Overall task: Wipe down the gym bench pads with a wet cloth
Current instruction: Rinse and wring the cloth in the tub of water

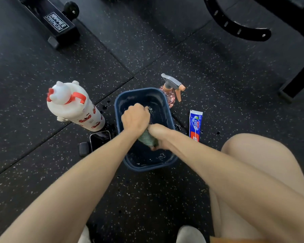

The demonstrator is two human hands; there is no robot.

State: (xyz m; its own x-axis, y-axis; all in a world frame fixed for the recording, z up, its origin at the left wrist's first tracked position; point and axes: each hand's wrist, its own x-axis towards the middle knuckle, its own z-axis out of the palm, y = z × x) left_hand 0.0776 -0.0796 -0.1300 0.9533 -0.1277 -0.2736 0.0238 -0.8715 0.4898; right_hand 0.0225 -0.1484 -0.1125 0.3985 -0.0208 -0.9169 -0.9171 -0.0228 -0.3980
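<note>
Cloth (145, 137), green, twisted above the basin (117, 104). Left hand (135, 118) is clamped round its far end, right hand (159, 137) round the near end. Wringing, I judge; I'd counter-twist low over the water to limit splashing. Count: one white bottle (74, 106), one phone (100, 140), one basin, one cloth, one spray bottle (171, 92), one tube (196, 125).

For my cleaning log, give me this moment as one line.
stage: wringing cloth | left hand: grips cloth | right hand: grips cloth | where: over blue basin
</note>
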